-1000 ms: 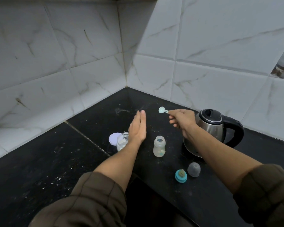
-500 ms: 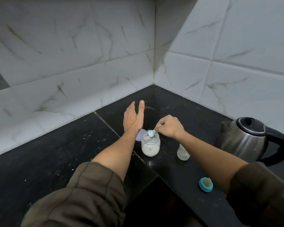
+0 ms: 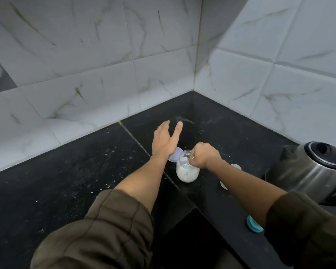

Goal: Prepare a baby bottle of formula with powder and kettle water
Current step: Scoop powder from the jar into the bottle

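At the powder jar, right hand grips the scoop, prob. dipping for powder; left hand hovers flat & empty. Next: carry scoop level to bottle w/o spilling.

Black counter lies under the grip, pale crumbs scattered left of it. A seam runs beyond the grip towards white marbled tiles, which meet in a corner.
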{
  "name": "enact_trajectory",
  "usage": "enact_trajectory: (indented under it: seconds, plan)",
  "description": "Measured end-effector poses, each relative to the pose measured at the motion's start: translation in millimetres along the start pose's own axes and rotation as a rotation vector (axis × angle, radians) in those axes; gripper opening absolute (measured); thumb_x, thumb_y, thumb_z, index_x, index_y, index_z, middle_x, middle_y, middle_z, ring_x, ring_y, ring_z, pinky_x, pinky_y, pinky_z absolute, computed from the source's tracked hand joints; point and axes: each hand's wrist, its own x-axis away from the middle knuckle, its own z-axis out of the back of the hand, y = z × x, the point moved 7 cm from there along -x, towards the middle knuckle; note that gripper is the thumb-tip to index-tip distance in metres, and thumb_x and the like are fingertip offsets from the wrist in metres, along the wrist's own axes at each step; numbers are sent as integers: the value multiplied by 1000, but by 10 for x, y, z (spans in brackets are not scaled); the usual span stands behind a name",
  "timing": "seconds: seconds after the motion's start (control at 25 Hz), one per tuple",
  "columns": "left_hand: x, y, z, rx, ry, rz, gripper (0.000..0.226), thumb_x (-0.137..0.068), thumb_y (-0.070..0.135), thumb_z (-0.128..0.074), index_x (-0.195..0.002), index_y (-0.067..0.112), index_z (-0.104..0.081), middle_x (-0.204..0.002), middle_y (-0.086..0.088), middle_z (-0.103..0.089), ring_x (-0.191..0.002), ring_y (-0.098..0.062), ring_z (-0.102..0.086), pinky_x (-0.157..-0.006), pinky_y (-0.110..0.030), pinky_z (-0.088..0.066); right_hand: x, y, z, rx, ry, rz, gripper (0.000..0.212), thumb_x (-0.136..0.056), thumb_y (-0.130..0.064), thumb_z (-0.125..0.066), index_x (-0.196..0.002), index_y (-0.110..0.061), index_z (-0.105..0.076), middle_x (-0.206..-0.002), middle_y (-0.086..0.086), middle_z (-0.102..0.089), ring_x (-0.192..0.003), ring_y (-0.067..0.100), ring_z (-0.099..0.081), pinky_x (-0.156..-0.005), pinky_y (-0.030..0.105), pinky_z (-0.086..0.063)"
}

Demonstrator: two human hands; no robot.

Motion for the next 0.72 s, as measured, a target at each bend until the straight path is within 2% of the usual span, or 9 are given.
enact_trajectory:
  seconds: [0.16,0.4,0.52,0.64,0.72]
  plan:
    - [-74,-2,-56,-1,-12,-4,78,-100,73,-37,-160,23,-38,-167,-1,-36,-155,-22,-30,-122,-49,-33,-23,-6,17,23,-35,10,13,-81,-24,-63,-82,-16,-73,-83,1,-71,-80,23,-68,-71,35,-60]
    - [-87,233,-122,26,6,-63,75,-102,70,-38,-159,22,-40,-165,0,-38,-153,-20,-31,-120,-43,-32,78,44,277,-122,49,137,16,-83,-24,-62,-79,-25,-78,-85,-9,-73,-81,18,-68,-70,36,-59]
    - [-55,440,-219,43,14,-108,67,-105,62,-41,-158,21,-42,-162,0,-44,-150,-20,-36,-119,-42,-34,210,178,642,-236,213,141,16,-88,-29,-64,-89,-30,-80,-90,-13,-72,-83,15,-67,-71,32,-54]
    - [18,802,-448,21,-2,-177,59,-106,49,-45,-158,21,-42,-159,-2,-47,-148,-21,-38,-119,-44,-37,374,538,1052,-313,448,34,19,-90,-34,-66,-104,-29,-78,-101,-10,-67,-93,16,-65,-81,33,-54]
    - [87,1088,-689,13,-51,-220,57,-107,42,-46,-159,19,-41,-160,-2,-46,-149,-22,-36,-120,-42,-34,499,822,1230,-361,547,-51,26,-88,-34,-64,-110,-29,-76,-110,-7,-70,-100,18,-65,-88,35,-55]
